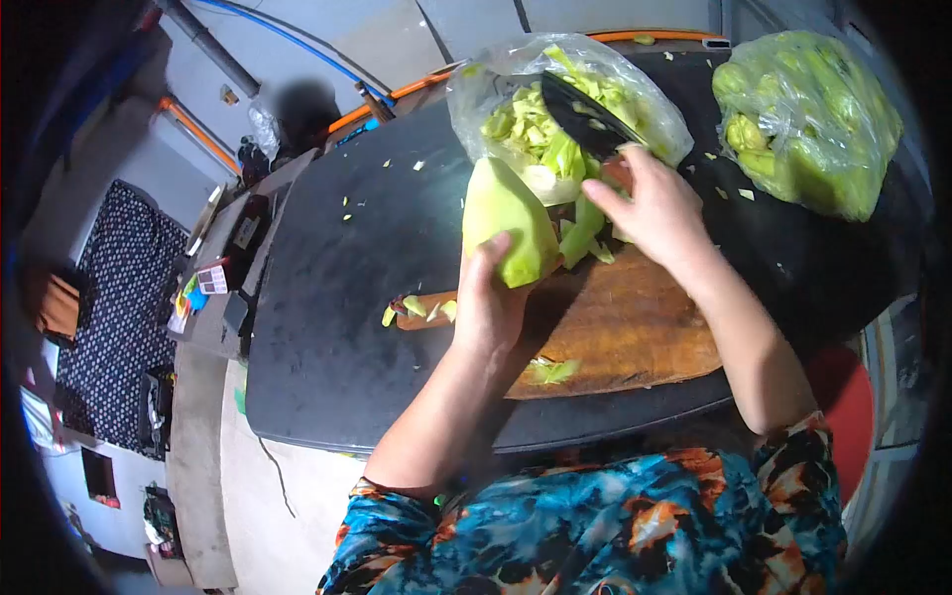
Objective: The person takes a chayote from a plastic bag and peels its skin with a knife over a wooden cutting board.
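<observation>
My left hand (491, 302) is closed around the lower end of a peeled, pale green chayote (501, 223), its pointed end tilted up. In my right hand (659, 208) is a knife (580, 111) with a wide dark blade, raised over an open clear plastic bag (466, 104). That bag contains many pale green cut pieces (516, 124). Below my hands lies a wooden cutting board (635, 327) with a handle toward the left. Some green scraps (553, 371) rest on the board, and longer peel strips (583, 233) lie at its far edge.
A clear bag full of whole green chayotes (808, 129) stands at the far right of the dark table (337, 288). Small scraps are scattered over the tabletop. To the left is a cluttered side counter (223, 258). A red round seat (843, 407) shows at the right.
</observation>
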`<state>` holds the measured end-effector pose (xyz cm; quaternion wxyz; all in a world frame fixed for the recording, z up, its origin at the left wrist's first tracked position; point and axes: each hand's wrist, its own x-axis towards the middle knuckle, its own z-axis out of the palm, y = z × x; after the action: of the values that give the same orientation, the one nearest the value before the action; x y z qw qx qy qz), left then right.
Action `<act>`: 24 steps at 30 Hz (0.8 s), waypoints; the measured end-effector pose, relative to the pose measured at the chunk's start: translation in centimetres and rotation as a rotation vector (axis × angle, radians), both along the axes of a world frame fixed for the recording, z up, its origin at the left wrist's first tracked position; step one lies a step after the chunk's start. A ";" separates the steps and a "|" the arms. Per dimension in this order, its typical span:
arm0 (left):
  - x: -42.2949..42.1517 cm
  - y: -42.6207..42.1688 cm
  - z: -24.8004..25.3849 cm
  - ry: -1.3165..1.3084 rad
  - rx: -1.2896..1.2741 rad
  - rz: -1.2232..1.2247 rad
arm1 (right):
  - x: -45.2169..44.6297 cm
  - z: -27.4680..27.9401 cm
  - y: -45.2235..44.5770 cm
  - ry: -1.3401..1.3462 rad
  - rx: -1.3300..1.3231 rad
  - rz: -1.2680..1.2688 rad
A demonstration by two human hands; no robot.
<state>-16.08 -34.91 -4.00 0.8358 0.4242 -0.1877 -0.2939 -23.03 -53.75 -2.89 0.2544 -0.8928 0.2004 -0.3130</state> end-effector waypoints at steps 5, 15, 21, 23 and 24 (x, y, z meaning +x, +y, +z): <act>1.0 0.3 -0.2 0.220 -0.105 -0.127 | -4.1 0.5 1.5 -0.080 0.177 0.194; -0.4 0.5 0.7 0.357 -0.135 -0.248 | -8.3 -0.7 7.9 -0.143 -0.319 0.517; -0.1 0.7 0.4 0.398 -0.145 -0.264 | -7.9 -1.1 8.3 -0.175 -0.399 0.481; 0.5 1.0 -0.1 0.407 -0.172 -0.337 | -7.9 -1.2 8.2 -0.156 -0.443 0.465; 0.7 1.0 -0.2 0.410 -0.185 -0.374 | -7.8 -1.3 8.1 -0.148 -0.465 0.458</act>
<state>-15.40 -33.89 -4.23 0.8228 0.2357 -0.1156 -0.5041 -30.83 -45.64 -4.16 0.1214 -0.9236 -0.1011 -0.3492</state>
